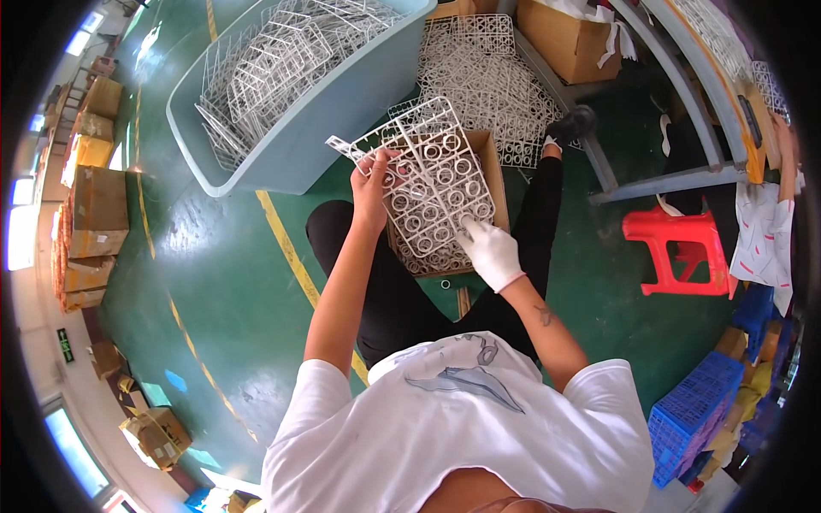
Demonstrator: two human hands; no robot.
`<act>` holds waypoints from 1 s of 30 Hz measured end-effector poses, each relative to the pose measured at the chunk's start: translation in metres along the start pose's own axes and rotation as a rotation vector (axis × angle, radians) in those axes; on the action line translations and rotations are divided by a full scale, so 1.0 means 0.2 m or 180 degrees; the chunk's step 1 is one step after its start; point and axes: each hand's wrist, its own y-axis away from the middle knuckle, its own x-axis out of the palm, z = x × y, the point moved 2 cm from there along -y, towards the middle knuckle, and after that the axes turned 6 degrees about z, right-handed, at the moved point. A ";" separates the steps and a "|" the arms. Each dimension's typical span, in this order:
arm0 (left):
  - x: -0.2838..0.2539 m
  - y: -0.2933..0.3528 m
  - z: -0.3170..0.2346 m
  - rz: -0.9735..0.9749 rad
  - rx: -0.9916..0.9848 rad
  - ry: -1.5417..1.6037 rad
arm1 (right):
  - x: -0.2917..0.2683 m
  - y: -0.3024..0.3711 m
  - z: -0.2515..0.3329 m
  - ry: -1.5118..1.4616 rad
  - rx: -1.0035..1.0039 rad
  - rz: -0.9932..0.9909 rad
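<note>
A white plastic sprue frame (421, 177), a lattice with rows of round rings in it, is held tilted in front of me. My bare left hand (369, 195) is closed on its left edge, thumb on top. At the lower right edge my right hand (493, 255), in a white glove, has its fingers bent against the frame and pinches it there; the fingertips are partly hidden. Directly under the frame, between my legs, stands an open cardboard box (494, 175). Loose white rings (440, 259) lie in the box. One small ring (445, 284) is on the floor nearer to me.
A large grey-blue tub (312, 128) heaped with white frames stands at the far left. More frames (487, 85) are piled on the floor ahead. To the right are a metal-legged table (667, 181), a red stool (676, 227), another person's arm (785, 154) and a blue crate (694, 415).
</note>
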 end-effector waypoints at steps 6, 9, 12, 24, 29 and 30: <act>-0.01 -0.01 0.01 -0.0038 0.0042 -0.0041 | 0.15 -0.09 -0.12 -0.1590 0.0709 0.0491; -0.02 -0.02 0.01 0.0007 -0.0036 -0.0012 | 0.13 -0.06 -0.14 -0.2996 0.1285 0.0863; -0.03 -0.01 -0.02 -0.0096 -0.0059 -0.0045 | 0.02 -0.01 -0.09 -0.3969 0.1558 0.1479; 0.00 0.02 0.01 0.0163 0.0073 -0.0080 | 0.13 0.15 -0.11 -0.6920 0.1023 0.1201; 0.03 0.01 -0.05 0.0144 0.0440 -0.0580 | 0.13 0.11 -0.08 -0.5253 0.2139 0.0938; 0.08 -0.01 -0.05 0.0207 0.0446 -0.0550 | 0.10 0.10 -0.11 -0.4639 0.2024 0.1053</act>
